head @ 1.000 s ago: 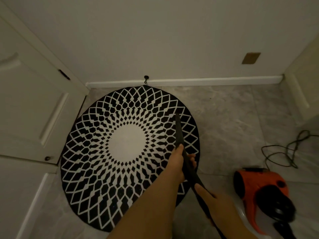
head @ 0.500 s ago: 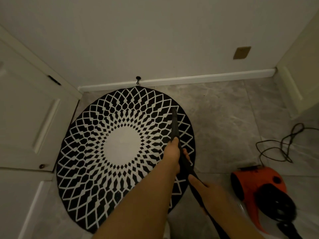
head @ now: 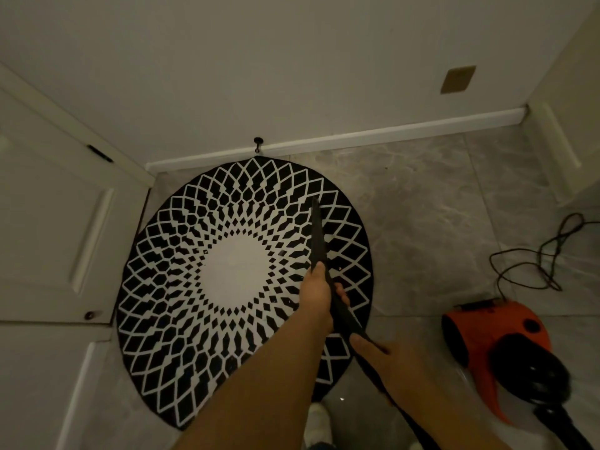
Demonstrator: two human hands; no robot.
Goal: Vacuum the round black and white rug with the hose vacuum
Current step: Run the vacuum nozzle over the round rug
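Note:
The round black and white rug lies on the grey tiled floor against the back wall. A long black vacuum nozzle points away from me, its tip resting on the rug's right part. My left hand grips the nozzle about halfway along. My right hand holds the same black tube lower down, near the rug's right edge. The orange and black vacuum body sits on the floor at the right, with its hose running out of the bottom of the frame.
A white panelled door stands at the left, close to the rug's edge. A white skirting board runs along the back wall. A dark power cord loops on the floor at the right. A white shoe shows at the bottom.
The nozzle tip has slid a little farther across the rug toward the back wall. Both hands keep their grip, and my view has shifted slightly.

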